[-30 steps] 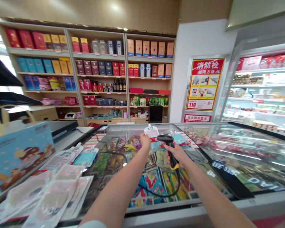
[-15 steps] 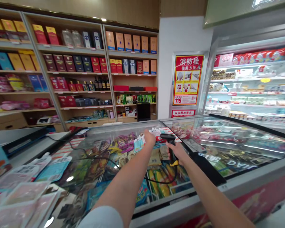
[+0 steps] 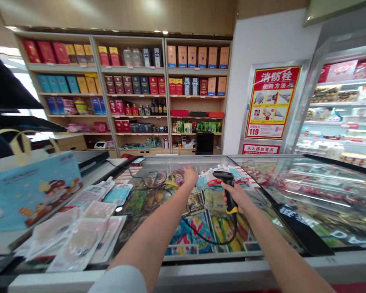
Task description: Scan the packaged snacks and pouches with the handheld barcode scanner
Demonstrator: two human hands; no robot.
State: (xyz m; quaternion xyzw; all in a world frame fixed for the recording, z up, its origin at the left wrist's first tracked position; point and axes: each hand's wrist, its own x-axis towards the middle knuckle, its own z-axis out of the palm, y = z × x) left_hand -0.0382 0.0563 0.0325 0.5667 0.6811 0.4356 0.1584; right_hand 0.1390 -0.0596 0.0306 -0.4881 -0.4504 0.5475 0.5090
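Observation:
My right hand is wrapped round the grip of a black barcode scanner with a yellow lower end, its head pointing left. The scanner's cable loops down and left over the freezer's glass lid. My left hand is above the lid, left of the scanner, with its fingers loosely apart and nothing visible in it. Just right of it, several blue and white spouted pouches lie on the glass, partly behind the scanner. More pouches and clear flat packets are piled at the left.
Frozen packages lie beneath the chest freezer's glass. A blue gift bag with cream handles stands on the left counter. Boxed goods fill shelves behind. A black strip crosses the lid at right, near a refrigerated display.
The view has turned left, bringing the blue bag into sight. A pouch previously at my left hand no longer shows there. The right hand still grips the scanner.

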